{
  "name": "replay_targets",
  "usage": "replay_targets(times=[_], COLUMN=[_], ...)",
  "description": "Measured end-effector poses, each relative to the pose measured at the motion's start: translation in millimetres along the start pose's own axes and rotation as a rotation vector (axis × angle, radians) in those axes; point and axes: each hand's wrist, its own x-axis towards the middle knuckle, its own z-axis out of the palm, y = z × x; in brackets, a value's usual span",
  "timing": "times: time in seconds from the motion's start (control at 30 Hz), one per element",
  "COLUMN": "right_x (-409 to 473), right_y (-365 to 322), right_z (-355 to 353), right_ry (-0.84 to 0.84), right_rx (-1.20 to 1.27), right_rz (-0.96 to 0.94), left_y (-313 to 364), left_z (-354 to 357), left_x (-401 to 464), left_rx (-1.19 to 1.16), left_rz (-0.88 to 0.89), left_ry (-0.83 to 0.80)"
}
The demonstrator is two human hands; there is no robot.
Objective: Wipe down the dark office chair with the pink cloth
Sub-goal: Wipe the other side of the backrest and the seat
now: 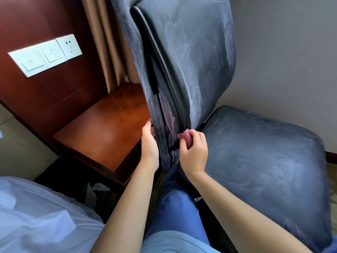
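Note:
The dark office chair (200, 57) fills the middle and right of the view, its worn backrest upright and its seat (264, 157) spreading to the lower right. My left hand (149, 143) grips the backrest's lower left edge. My right hand (194, 150) is closed on the bunched pink cloth (186, 136), which presses against the bottom of the backrest where it meets the seat. Most of the cloth is hidden inside my fingers.
A reddish wooden side table (102, 128) stands just left of the chair, below a wood panel with white switches and a socket (45, 53). A beige curtain (107, 42) hangs behind. White bedding (36, 216) lies at the lower left; my blue-trousered leg (178, 207) is below.

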Motion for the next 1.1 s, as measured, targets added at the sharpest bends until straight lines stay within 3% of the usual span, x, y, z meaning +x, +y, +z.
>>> replay_targets(times=[0.23, 0.33, 0.53, 0.83, 1.1], right_x=[54, 59, 20, 85, 39], right_y=[-70, -70, -18, -101, -37], right_z=[0, 4, -1, 7, -1], right_ry=[0.133, 0.157, 0.076, 0.167, 0.163], right_rx=[0.085, 0.06, -0.042, -0.059, -0.2], right_rz=[-0.294, -0.367, -0.295, -0.514, -0.608], left_y=[12, 14, 18, 32, 31], left_z=[-7, -10, -11, -8, -5], left_x=[9, 9, 12, 12, 10], left_rx=[0.042, 0.059, 0.027, -0.051, 0.003], left_rz=[0.066, 0.09, 0.094, 0.14, 0.189], left_ry=[-0.006, -0.038, -0.047, -0.054, -0.149])
